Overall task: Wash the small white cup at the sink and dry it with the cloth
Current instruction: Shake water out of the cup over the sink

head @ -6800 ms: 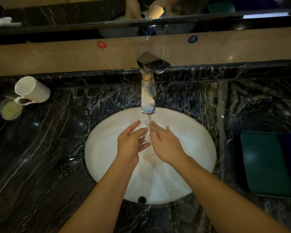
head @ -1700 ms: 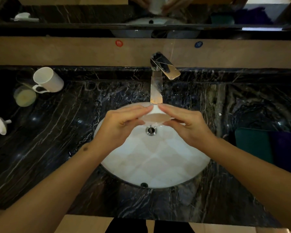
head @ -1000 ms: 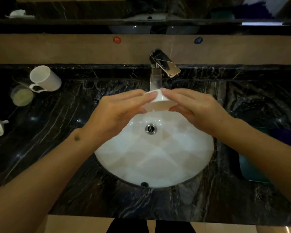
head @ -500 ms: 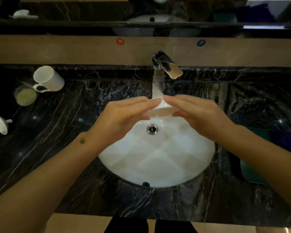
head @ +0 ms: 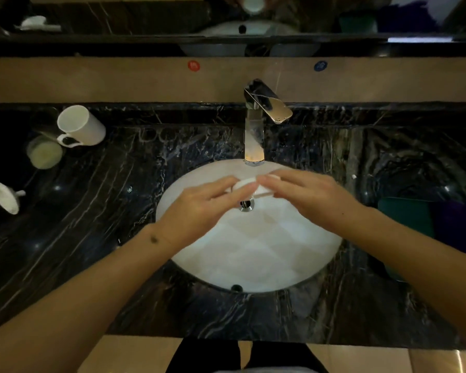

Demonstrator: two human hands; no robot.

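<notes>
A small white cup is held over the white oval sink basin, just below the chrome faucet. My left hand grips it from the left and my right hand from the right, fingers wrapped over it so most of the cup is hidden. No water stream shows at the spout. A dark green folded cloth lies on the counter to the right of the basin, partly behind my right forearm.
A white mug lies on its side at the back left of the black marble counter, beside a pale round lid and a small white funnel-shaped piece. A purple cloth lies beside the green one.
Both hands have lowered the cup from in front of the faucet body down into the basin, close over the drain. Water ran over bare hands in the oldest frame; none is seen now.
</notes>
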